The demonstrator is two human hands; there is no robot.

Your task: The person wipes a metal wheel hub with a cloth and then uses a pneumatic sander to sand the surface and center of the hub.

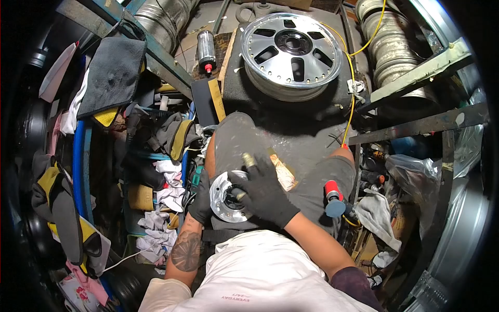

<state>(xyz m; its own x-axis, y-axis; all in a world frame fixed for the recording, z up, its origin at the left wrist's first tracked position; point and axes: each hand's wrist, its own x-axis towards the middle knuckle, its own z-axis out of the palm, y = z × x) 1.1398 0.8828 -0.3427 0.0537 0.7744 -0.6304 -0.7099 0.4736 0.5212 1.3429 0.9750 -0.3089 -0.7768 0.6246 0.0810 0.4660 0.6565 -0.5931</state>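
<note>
A small round silver metal piece with a dark centre hole and small holes around its rim, like a wheel centre part (220,200), rests at my lap. My left hand (200,200), in a black glove, grips its left edge; some fingers are hidden behind it. My right hand (265,192), also black-gloved, lies over its right side with the fingers spread. Pale tape wraps two of its digits, one near the centre hole. A worn tan piece of paper or cloth (282,172) lies on my grey shorts, beyond the right hand.
A polished wheel face (293,47) lies on a dark padded stand ahead. A red air tool with a blue-grey pad (334,200) sits on my right thigh. A yellow hose (352,104) runs along the right. Rags (169,184), a bottle (206,49) and metal frames surround me.
</note>
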